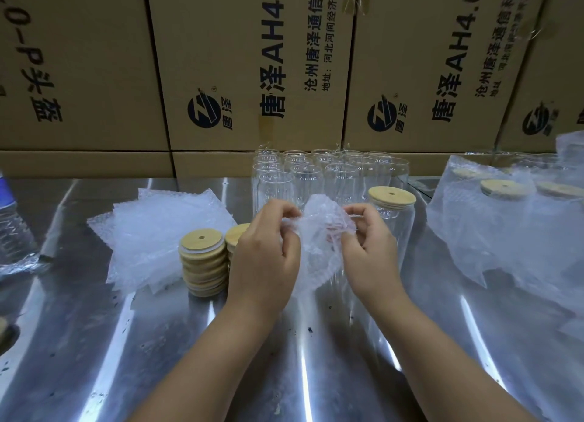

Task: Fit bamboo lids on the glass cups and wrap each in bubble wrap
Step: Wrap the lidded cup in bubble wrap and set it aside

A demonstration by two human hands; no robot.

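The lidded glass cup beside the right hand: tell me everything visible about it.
The lidded glass cup is tall, clear and unwrapped, standing upright on the metal table. Its round bamboo lid sits flat on the rim, with a small centre hole and a pale ring under the wood. It stands at the right front of the open cups, close behind the right hand, which pinches a bubble wrap sheet; contact with the hand cannot be told.

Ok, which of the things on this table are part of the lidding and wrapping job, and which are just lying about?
Job: crumpled bubble wrap sheet, lidded glass cup, open glass cups, bamboo lid stacks, pile of bubble wrap sheets, wrapped cups on the right.
Lying about: plastic water bottle at the left edge, cardboard boxes behind.
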